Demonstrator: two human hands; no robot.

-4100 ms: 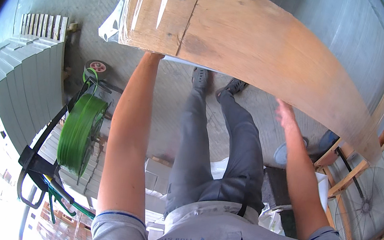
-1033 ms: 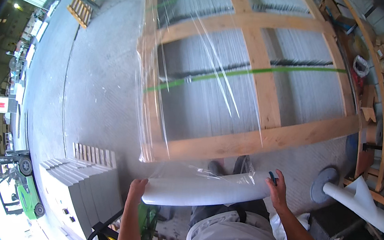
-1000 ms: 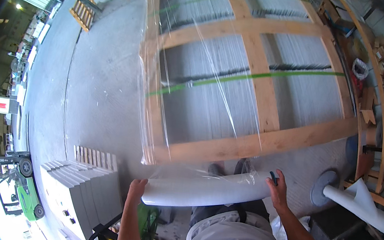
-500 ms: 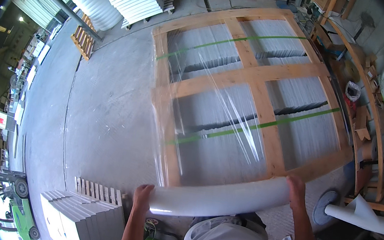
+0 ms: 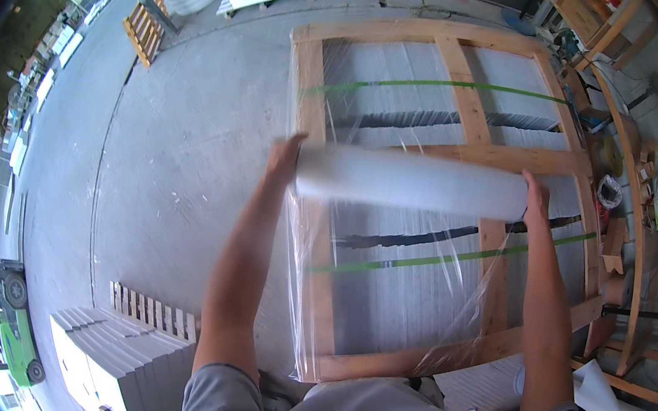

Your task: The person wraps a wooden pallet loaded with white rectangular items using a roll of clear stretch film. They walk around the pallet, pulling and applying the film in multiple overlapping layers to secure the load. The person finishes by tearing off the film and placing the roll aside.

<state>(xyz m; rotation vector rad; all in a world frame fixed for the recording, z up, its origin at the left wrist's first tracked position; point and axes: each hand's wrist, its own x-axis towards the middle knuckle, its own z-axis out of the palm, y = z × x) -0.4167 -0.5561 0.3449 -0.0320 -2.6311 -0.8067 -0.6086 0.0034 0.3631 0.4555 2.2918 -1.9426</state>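
Observation:
A wide roll of clear stretch film (image 5: 412,182) is held level in front of me. My left hand (image 5: 286,157) grips its left end, and my right hand (image 5: 536,199) has the right end. Below the roll lies a wooden crate frame (image 5: 454,362) around grey, tightly stacked sheets (image 5: 388,323). Green straps (image 5: 405,262) cross the stack. Loose film, wrinkled and shiny, covers the left side and near edge of the crate. The roll hides part of the crate's middle beam.
White boxes (image 5: 118,361) stand at the lower left beside a small pallet. A green forklift (image 5: 12,338) is farther left. Along the right wall are a curved wooden frame (image 5: 639,274) and a white roll (image 5: 608,400). Wrapped stacks and a leaning pallet (image 5: 146,24) stand at the back left.
Both hands have carried the film roll from the crate's near edge forward over its middle. My arms are now stretched out, and film trails over the near part of the crate.

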